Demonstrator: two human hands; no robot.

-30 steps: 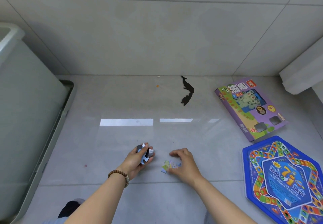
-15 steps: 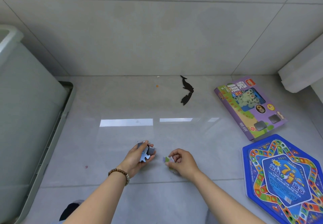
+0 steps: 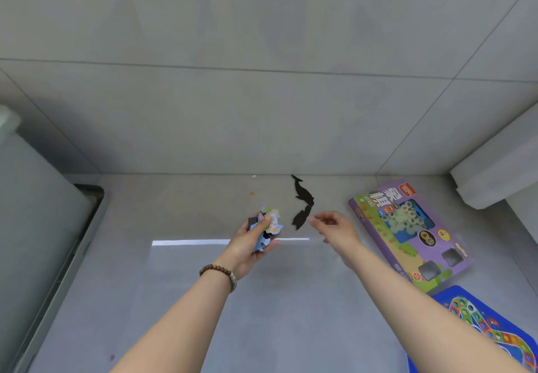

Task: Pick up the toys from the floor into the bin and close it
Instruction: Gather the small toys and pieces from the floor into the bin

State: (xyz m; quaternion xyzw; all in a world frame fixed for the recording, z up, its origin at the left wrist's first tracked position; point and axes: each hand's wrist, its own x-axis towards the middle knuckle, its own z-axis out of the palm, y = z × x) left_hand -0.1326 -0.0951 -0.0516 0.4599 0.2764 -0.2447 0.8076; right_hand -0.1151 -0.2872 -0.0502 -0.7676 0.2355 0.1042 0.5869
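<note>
Now we have the left hand (image 3: 247, 246) up off the floor, fingers and thumb curled round a loose fan of puzzle pieces (image 3: 269, 224), and the right hand (image 3: 334, 230) out ahead, fingers slack and holding nothing, tips just beside the black piece (image 3: 302, 195) near the wall. That looks like our next pickup. The bin (image 3: 35, 212) sits well off to the left, so nothing we hold is in it yet, and the purple box (image 3: 407, 227) and blue board (image 3: 480, 329) wait on the floor to the right. The worry is that bundle: the pieces sit at odd angles, and adding one more could let a piece slide out. The black piece looks thin on glossy tile, so our fingertips may skid and push it against the wall instead of lifting it. And it's a long carry to the bin with a crowded grip.
</note>
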